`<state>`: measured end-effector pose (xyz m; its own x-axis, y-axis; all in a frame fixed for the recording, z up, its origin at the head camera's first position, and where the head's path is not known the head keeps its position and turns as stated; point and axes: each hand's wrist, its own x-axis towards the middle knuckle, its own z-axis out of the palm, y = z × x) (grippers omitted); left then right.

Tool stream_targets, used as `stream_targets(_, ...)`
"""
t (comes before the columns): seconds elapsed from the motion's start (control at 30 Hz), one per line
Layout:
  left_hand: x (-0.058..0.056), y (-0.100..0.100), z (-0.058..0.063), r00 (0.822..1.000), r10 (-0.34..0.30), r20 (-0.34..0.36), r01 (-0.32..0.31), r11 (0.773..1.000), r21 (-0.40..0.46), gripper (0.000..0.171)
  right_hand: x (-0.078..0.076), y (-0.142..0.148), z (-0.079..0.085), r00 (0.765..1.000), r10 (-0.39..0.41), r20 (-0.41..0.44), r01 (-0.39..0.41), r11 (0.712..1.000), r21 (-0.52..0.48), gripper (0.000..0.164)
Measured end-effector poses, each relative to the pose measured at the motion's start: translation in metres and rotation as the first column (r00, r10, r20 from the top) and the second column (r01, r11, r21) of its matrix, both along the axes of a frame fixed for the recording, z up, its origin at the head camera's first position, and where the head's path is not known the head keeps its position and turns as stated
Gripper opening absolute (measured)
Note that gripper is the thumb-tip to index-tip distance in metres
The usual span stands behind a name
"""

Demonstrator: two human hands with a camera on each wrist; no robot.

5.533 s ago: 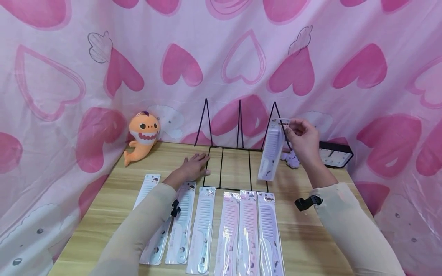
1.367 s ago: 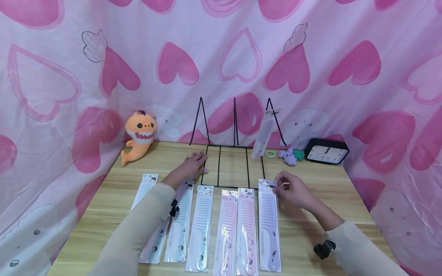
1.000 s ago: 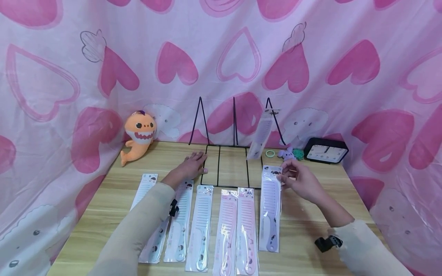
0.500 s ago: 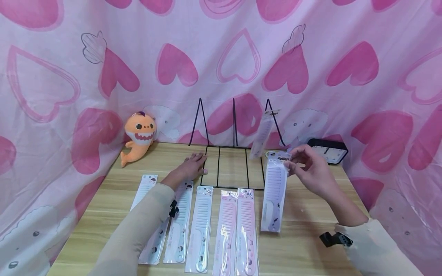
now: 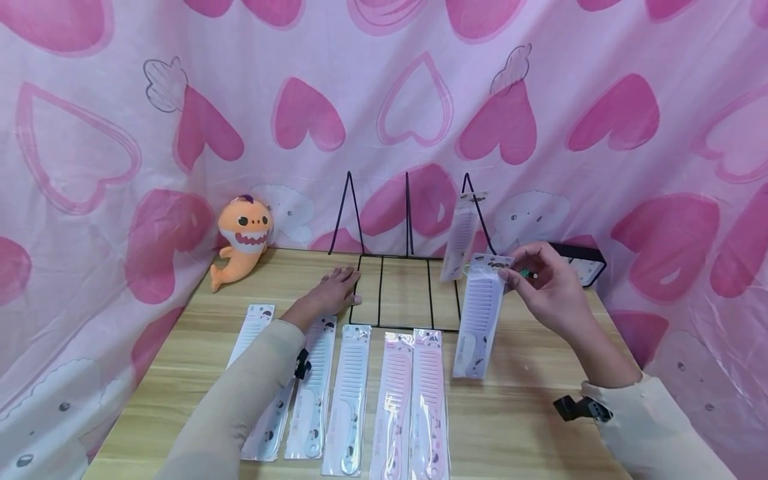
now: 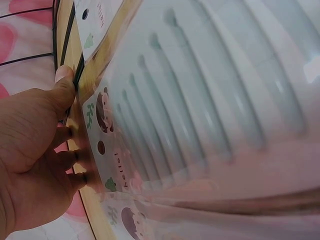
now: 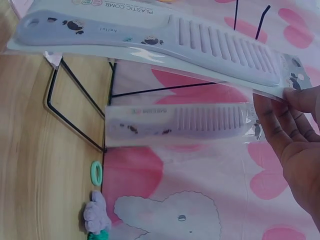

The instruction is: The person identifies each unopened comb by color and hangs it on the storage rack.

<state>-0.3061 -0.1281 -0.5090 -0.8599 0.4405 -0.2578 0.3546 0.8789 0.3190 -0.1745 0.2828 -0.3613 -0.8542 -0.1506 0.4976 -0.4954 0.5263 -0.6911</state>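
Note:
My right hand [image 5: 549,290] pinches the top corner of a bagged purple comb [image 5: 478,317], lifted and tilted at the right front of a black wire rack [image 5: 382,287]. Behind it, another bagged purple comb [image 7: 175,124] hangs from the rack's right prong, in both the head and right wrist views. My left hand [image 5: 332,291] rests on the table with its fingers at the rack's left edge. Beside that hand, a bagged blue comb [image 6: 180,110] fills the left wrist view. Three blue combs [image 5: 348,400] and two pink combs [image 5: 429,400] lie in a row in front.
An orange plush shark [image 5: 245,233] stands at the back left. A black clock [image 5: 591,263] is at the back right, partly behind my right hand. A green ring [image 7: 96,173] and a small purple toy [image 7: 96,215] sit near the rack's right side.
Since the oldest frame, one purple comb has been hung on the right prong and released. My right hand then took the other purple comb from the row and raised it toward the rack. The left hand stays put.

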Motion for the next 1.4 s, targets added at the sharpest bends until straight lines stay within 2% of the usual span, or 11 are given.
stream_targets(0.27, 0.0, 0.0, 0.0, 1.0, -0.01, -0.006, 0.01, 1.0, -0.002, 0.073, -0.002, 0.0, 0.003, 0.999, -0.004, -0.039, 0.004, 1.0, -0.005, 0.036)
stream_targets(0.47, 0.0, -0.001, 0.002, 1.0, -0.011, -0.001, 0.011, 1.0, 0.01, 0.072, -0.002, -0.002, 0.005, 0.998, -0.044, -0.035, 0.045, 0.999, 0.025, 0.034)
stream_targets(0.67, 0.0, -0.001, 0.001, 1.0, -0.011, -0.002, 0.011, 1.0, 0.014, 0.072, -0.006, -0.003, 0.004, 0.998, -0.053, -0.039, 0.054, 0.998, 0.024, 0.034)
stream_targets(0.8, 0.0, -0.001, 0.0, 1.0, -0.009, 0.0, 0.009, 1.0, 0.016, 0.072, -0.009, -0.004, 0.002, 0.999, -0.051, -0.007, 0.051, 0.998, 0.027, 0.034)
stream_targets(0.93, 0.0, -0.001, 0.0, 1.0, -0.005, 0.008, 0.005, 1.0, 0.014, 0.072, -0.017, -0.004, -0.001, 0.999, -0.038, 0.01, 0.038, 0.999, 0.0, 0.034)
stream_targets(1.23, 0.0, -0.001, -0.003, 1.0, 0.002, 0.013, -0.003, 1.0, 0.007, 0.073, -0.041, -0.009, -0.001, 1.0, -0.019, -0.02, 0.018, 0.999, -0.033, 0.03)
stream_targets(1.4, -0.001, -0.001, -0.001, 1.0, 0.002, 0.018, -0.002, 1.0, 0.014, 0.073, -0.052, -0.009, -0.001, 0.999, -0.047, 0.01, 0.048, 0.999, -0.022, 0.032)
